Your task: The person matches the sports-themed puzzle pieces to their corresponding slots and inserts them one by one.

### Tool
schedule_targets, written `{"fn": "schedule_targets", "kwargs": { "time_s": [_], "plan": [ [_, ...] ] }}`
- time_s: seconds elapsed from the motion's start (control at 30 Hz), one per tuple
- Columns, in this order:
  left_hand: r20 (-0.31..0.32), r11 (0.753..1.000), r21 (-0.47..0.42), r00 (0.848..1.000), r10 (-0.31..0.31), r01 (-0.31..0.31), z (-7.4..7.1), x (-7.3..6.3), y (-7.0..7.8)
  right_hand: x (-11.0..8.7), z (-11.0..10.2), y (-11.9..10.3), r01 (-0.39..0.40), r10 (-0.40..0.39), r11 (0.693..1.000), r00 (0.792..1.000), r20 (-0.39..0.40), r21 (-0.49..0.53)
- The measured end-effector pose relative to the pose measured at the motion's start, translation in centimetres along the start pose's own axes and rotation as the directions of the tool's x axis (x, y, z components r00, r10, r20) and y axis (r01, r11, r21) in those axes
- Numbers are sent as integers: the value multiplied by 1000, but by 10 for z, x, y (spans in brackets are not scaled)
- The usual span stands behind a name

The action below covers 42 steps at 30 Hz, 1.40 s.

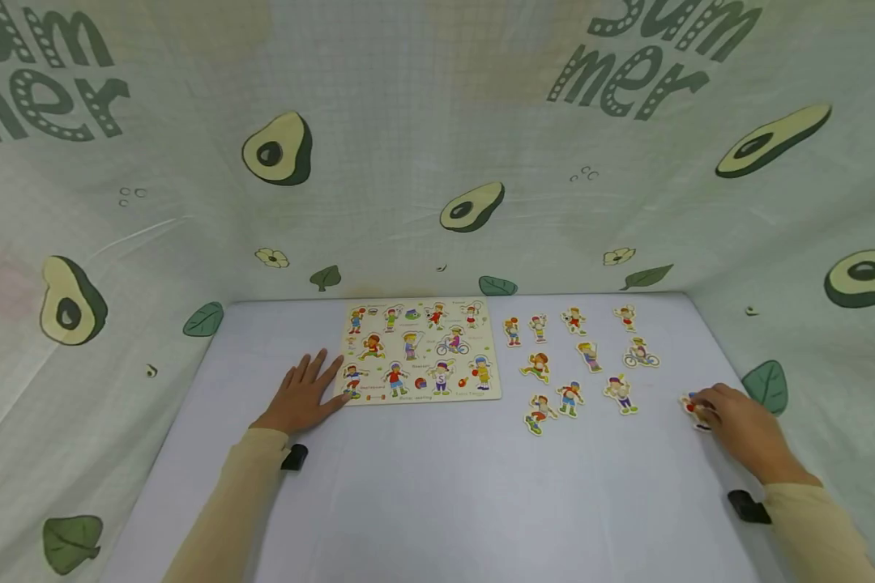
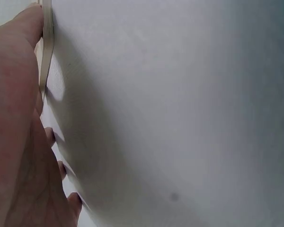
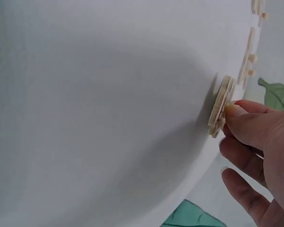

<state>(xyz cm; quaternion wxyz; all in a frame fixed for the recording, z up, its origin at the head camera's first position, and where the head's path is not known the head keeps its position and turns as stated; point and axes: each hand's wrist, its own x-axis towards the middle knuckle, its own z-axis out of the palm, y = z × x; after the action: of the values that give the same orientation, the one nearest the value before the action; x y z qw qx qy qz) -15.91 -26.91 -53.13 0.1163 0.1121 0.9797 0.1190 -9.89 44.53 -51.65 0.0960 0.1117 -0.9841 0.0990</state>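
Observation:
A flat wooden puzzle board (image 1: 423,394) printed with children playing sports lies at the back of the white table. My left hand (image 1: 302,398) rests with spread fingers at its lower left corner; in the left wrist view the thumb (image 2: 29,21) touches the board's edge (image 2: 47,52). At the far right, my right hand (image 1: 747,429) pinches a wooden puzzle piece (image 3: 221,106) between thumb and forefinger. The fingers partly cover this piece's picture in the head view. Whether it touches the table, I cannot tell.
Several loose figure pieces lie right of the board, among them a cyclist (image 1: 640,354), a runner (image 1: 537,368) and a skateboarder (image 1: 539,414). A cloth printed with avocados (image 1: 471,207) hangs behind the table (image 1: 437,502) and along both sides.

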Motion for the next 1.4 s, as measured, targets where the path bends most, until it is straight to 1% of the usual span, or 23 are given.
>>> {"fn": "schedule_targets", "kwargs": {
  "time_s": [0.13, 0.3, 0.33, 0.47, 0.63, 0.73, 0.9, 0.97, 1.1, 1.23, 1.4],
  "plan": [
    [4, 1000, 1, 1000, -9, 9, 0, -1, 0, 7, -2, -8, 21, -21, 1000, 1000, -3, -22],
    [5, 1000, 1, 1000, -3, 3, 1, -1, -3, 18, -7, -24, 72, -74, 997, 996, -50, -34],
    [6, 1000, -1, 1000, -2, 2, 2, 0, -3, 20, -8, -27, 87, -90, 996, 994, -67, -36],
    [8, 1000, -10, 1000, -1, 1, 1, -1, -3, 30, -13, -42, 142, -143, 990, 985, -94, -23],
    [5, 1000, -11, 1000, -1, 1, 0, 0, -2, 44, -16, -60, 215, -216, 976, 969, -124, -16],
    [1, 1000, 1, 1000, 2, -2, 0, 1, -2, 52, -17, -71, 243, -243, 970, 962, -124, -20],
    [-5, 1000, 12, 1000, 4, -4, 0, 1, -4, 65, -16, -92, 263, -263, 965, 959, -104, -18],
    [-2, 1000, 10, 1000, 2, -2, 0, 2, -4, 69, -15, -100, 281, -280, 960, 954, -110, -9],
    [8, 1000, 6, 1000, -6, 6, -2, 2, -1, 78, -11, -117, 334, -330, 943, 935, -132, 6],
    [14, 1000, 10, 1000, -18, 18, -4, 0, 3, 85, -6, -131, 369, -365, 929, 923, -123, 13],
    [18, 1000, 8, 1000, -19, 19, -5, -3, 8, 91, 1, -149, 409, -404, 913, 905, -134, 10]
  ]
}}
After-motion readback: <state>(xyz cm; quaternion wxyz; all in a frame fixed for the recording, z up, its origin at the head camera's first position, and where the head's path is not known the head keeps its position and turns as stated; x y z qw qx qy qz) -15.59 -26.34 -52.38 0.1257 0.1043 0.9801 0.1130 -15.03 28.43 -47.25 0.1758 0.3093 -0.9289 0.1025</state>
